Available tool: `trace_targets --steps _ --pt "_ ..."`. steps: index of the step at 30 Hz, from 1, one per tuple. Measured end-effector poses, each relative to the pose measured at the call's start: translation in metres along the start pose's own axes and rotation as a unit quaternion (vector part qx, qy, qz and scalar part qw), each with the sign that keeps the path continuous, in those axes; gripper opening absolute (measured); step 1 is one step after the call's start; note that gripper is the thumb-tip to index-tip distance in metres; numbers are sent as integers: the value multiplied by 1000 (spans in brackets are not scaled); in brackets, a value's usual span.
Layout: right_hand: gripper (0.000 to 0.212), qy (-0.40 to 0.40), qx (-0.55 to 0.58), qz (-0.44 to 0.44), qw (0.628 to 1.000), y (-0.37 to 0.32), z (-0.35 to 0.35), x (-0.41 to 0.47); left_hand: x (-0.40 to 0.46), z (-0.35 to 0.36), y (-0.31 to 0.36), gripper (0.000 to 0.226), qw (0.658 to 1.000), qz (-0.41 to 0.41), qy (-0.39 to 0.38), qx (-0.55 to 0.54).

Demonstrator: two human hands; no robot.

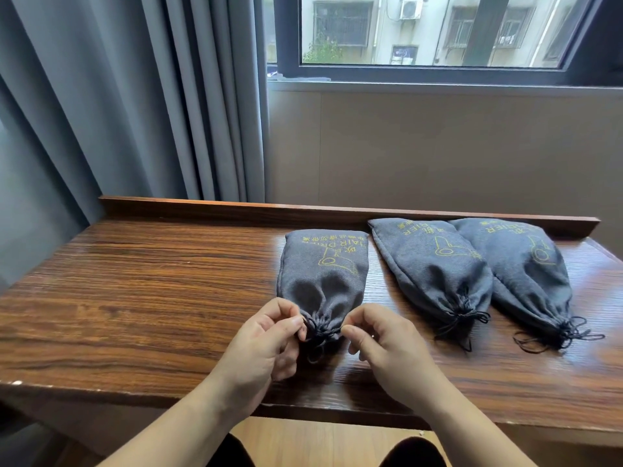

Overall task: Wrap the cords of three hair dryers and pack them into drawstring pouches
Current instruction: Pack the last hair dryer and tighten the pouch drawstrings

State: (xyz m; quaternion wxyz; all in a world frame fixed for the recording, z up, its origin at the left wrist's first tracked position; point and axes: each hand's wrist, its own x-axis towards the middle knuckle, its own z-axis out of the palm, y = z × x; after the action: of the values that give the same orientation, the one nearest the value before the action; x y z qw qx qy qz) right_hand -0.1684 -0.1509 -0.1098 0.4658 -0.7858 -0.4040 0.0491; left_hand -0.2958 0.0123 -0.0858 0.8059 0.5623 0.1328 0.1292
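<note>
- Wooden counter (135,298) sits under a window (438,32), with grey curtains (118,96) hanging on the left
- Three grey cloth pouches lie on it in a row, each with yellow writing and a little dryer picture
- Middle pouch (435,264) and right pouch (519,264) are puffed out and their necks are pulled tight, with black strings spilling loose toward the near edge
- Left pouch (323,267) is puffed out too, and its neck is bunched up between the two hands
- Left hand (259,345) pinches one side of the black drawstring (318,335) with thumb and finger tips pressed together
- Right hand (384,342) does the same on the other side, so each grip is closed on the string, not on the cloth
- No hair dryers or cords can be seen, so they are most likely inside the pouches
- Cloth looks soft and floppy, so it will fold and sag if picked up by one corner
- Something hard and a bit heavy probably sits inside, so a hand under the fat part would carry it best
- String is thin and could slip, so holding it close to the neck seems the safest place to pull
- Job looks almost done, with only this last neck left to close
</note>
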Motion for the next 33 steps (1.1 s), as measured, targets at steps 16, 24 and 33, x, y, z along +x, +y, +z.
trace_targets --steps 16,24,33 --pt "23 37 -93 -81 992 -6 -4 5 -1 5 1 9 946 147 0 289" --pt "7 48 -41 -40 997 5 -6 7 -7 -5 0 10 984 71 -43 158" --pt "15 -34 91 -10 995 -7 -3 -2 -10 -4 -3 11 907 122 -26 402"
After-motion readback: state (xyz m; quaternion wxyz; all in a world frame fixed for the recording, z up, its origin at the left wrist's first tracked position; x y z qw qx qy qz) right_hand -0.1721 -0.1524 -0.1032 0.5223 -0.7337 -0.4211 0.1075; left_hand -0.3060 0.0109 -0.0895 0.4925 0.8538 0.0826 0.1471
